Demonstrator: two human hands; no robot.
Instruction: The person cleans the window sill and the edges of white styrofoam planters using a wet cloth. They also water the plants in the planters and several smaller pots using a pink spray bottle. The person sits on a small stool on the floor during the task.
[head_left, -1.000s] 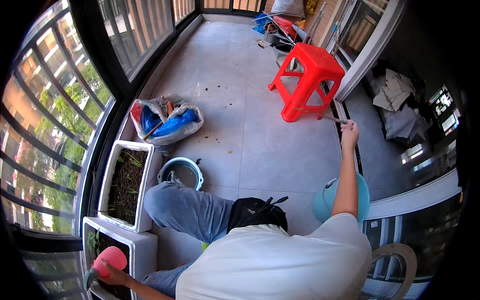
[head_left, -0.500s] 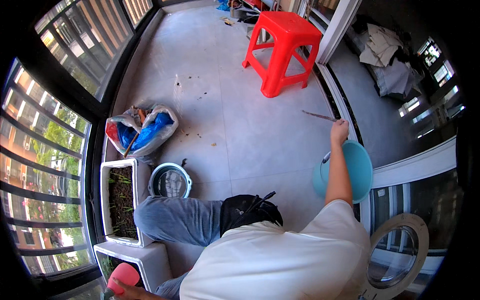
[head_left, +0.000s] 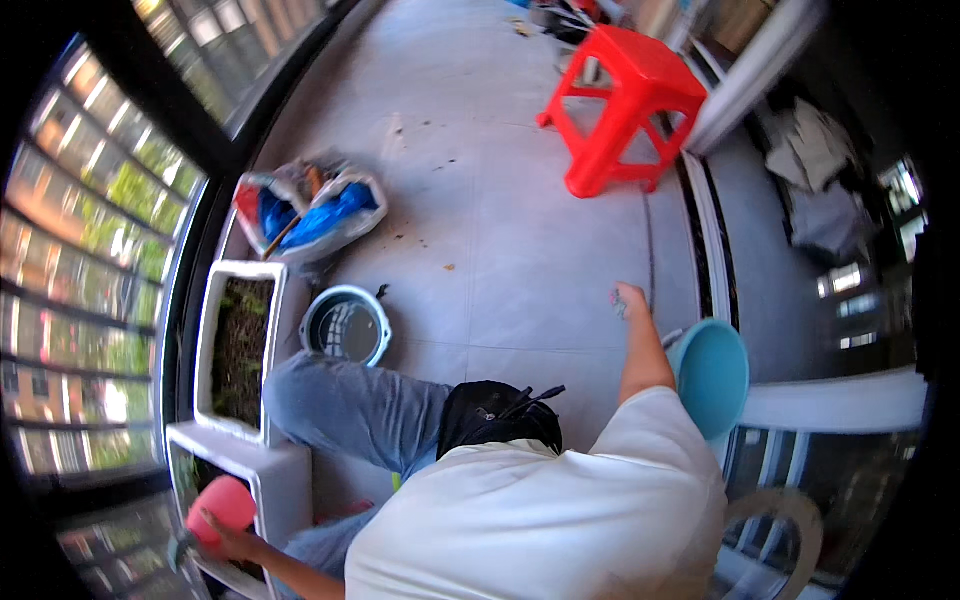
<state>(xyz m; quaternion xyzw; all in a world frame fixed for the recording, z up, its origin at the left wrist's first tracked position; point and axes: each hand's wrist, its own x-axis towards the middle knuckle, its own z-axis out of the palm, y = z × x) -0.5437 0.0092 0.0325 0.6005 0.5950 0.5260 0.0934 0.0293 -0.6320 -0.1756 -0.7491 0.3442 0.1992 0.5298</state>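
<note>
At the lower left my left hand [head_left: 228, 540] is closed round a pink bottle [head_left: 222, 503] with a grey-green top. The bottle is over the nearer white planter box [head_left: 243, 452], hiding part of its soil. My right arm stretches forward, and the right hand [head_left: 632, 294] is closed in front of the teal bucket [head_left: 712, 378]. Something small and pale greenish shows at its fingertips, too blurred to name. Just beyond the wrist is a thin dark stick-like line [head_left: 652, 240]; I cannot tell whether the hand holds it.
A second white planter box [head_left: 209, 345] holds soil and green shoots. Beside it stand a blue-rimmed basin [head_left: 386, 335] and a bag of blue and red plastic [head_left: 345, 212]. Farther off is a red stool [head_left: 655, 75], near the sliding door track [head_left: 706, 230]. Debris dots the grey floor.
My right hand has come nearer and left, away from above the bucket; the stick it held no longer points left. The left hand has lifted the pink bottle slightly. The view has shifted and blurred.
</note>
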